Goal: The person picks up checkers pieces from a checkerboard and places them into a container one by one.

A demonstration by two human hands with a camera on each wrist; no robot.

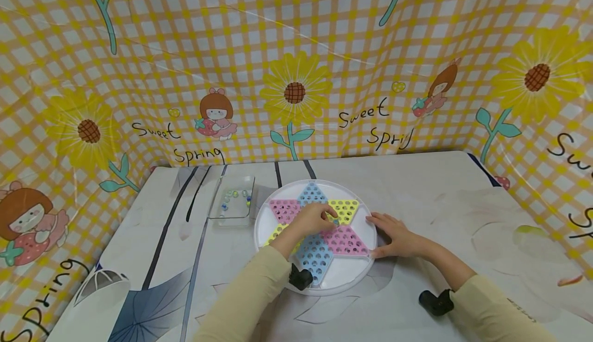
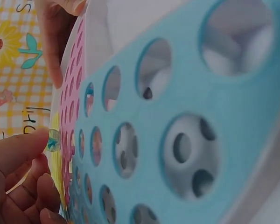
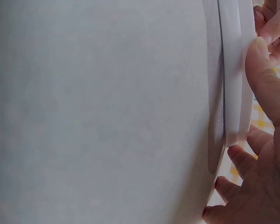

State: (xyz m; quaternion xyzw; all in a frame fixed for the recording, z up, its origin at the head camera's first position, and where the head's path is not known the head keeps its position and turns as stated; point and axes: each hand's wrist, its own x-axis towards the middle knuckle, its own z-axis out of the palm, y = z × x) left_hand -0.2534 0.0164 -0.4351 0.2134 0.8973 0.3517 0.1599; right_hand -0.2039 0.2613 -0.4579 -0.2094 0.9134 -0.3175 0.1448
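My left hand point(image 1: 315, 219) is over the right half of a round white Chinese checkers board point(image 1: 345, 275). Between thumb and forefinger it pinches a clear glass marble point(image 2: 53, 140) with a green-blue swirl, close to the yellow and pink holes. The other fingers curl in below. On the board lies a six-pointed star of pink, yellow and light blue hole-filled triangles. My right hand point(image 1: 394, 235) rests at the board's right edge, fingers spread; in the right wrist view its thumb point(image 3: 263, 70) lies against the white rim and the fingertips touch down beside it.
A clear rectangular container point(image 1: 231, 218) with several marbles point(image 1: 235, 193) stands left of the board. A pale patterned cover lies over the table point(image 1: 463, 218). Behind hangs a yellow checked cloth point(image 1: 250, 38) with sunflowers. Black wrist devices point(image 1: 300, 277) sit at both sleeves.
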